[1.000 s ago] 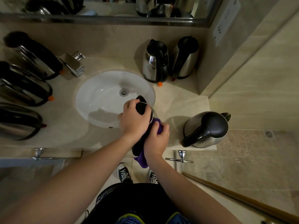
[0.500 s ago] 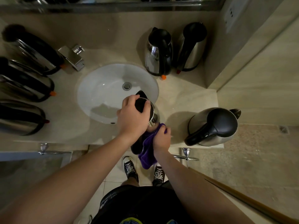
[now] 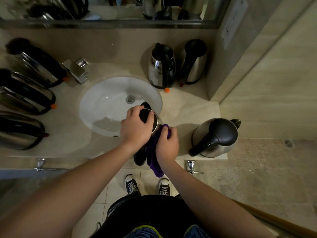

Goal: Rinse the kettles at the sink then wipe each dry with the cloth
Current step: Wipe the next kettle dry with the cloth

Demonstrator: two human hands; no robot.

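Gripping the kettle (image 3: 151, 117) by its top over the sink's (image 3: 96, 100) near rim, the left hand (image 3: 135, 127) steadies it while the right hand (image 3: 167, 143), just beside, presses the bunched purple cloth (image 3: 154, 152) against its right flank.

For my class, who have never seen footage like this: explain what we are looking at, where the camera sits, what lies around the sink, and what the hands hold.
The camera sits on a person's head, looking down. The left hand grips a steel kettle with black lid at the white oval basin. The right hand presses a purple cloth against it. On the beige counter, three more kettles lie left, two stand behind, one rests right.
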